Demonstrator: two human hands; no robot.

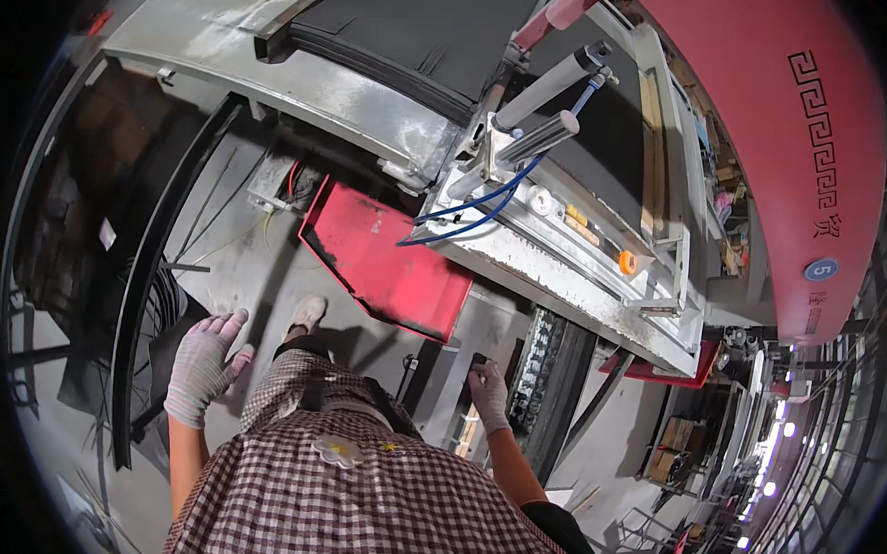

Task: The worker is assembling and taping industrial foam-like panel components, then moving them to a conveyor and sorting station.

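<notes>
My left hand (205,364), in a light knit glove, hangs free over the grey floor with fingers spread and holds nothing. My right hand (488,393), also gloved, is curled around something dark and small near a wooden stick (467,432) beside the machine's lower frame; what it grips is not clear. My checked apron (355,491) fills the lower middle, and one shoe (308,314) steps toward a red metal tray (390,255) on the floor.
A large machine stands ahead: a grey metal frame (562,272) with pneumatic cylinders (551,84), blue hoses (486,205), a black belt surface (425,29) and a red curved cover (786,143). Dark rails (157,255) run at the left. Shelving and lights sit at lower right.
</notes>
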